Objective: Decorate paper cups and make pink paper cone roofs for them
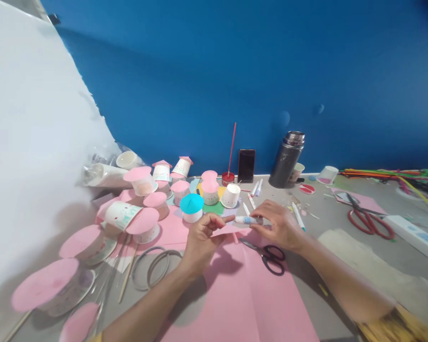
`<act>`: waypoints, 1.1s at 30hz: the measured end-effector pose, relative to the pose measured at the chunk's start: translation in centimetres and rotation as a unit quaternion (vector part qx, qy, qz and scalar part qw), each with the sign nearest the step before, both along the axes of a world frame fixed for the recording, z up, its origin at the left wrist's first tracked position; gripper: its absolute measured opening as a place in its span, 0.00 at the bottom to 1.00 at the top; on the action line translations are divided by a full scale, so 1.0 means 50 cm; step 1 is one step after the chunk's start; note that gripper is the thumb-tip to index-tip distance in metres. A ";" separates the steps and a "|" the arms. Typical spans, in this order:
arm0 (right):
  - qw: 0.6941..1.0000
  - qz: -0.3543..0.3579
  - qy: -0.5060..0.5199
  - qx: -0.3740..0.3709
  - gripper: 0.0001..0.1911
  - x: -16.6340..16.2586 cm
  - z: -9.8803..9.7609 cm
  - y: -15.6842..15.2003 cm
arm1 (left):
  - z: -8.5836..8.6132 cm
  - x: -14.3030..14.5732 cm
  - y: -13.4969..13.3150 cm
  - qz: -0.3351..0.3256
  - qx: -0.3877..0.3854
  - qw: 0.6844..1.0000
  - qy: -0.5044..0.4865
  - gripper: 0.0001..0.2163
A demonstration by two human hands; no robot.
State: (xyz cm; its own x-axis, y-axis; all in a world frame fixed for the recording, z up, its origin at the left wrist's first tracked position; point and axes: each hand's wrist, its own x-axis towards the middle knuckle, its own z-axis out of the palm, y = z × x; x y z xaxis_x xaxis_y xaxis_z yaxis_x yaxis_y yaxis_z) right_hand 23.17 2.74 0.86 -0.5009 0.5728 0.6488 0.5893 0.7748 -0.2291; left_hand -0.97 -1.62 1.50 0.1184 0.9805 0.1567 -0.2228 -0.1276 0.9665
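White tube point(248, 220) mid-frame, pinched in the right hand point(276, 224).
Left hand point(205, 233) pinches pink paper point(231, 230) beside it.

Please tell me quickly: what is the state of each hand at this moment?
Left hand: partly closed, holding a pink paper piece.
Right hand: closed in a pinch grip, holding a white tube with blue print.
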 end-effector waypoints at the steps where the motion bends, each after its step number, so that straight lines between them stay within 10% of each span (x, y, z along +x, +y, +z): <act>1: 1.000 -0.004 0.004 -0.001 0.04 0.000 -0.001 0.000 | 0.001 0.001 -0.001 -0.001 0.000 1.000 -0.002 0.15; 20: 0.971 -0.094 0.111 -0.190 0.04 -0.008 0.007 -0.012 | -0.015 -0.001 0.011 0.012 -0.093 0.993 -0.077 0.09; 25: 0.960 -0.097 0.121 -0.232 0.05 -0.020 0.000 -0.013 | -0.030 -0.005 -0.006 0.062 0.080 0.992 0.074 0.11; 33: 0.995 -0.033 0.024 -0.088 0.06 -0.013 -0.011 -0.016 | -0.053 -0.017 0.007 0.035 0.383 0.879 0.283 0.12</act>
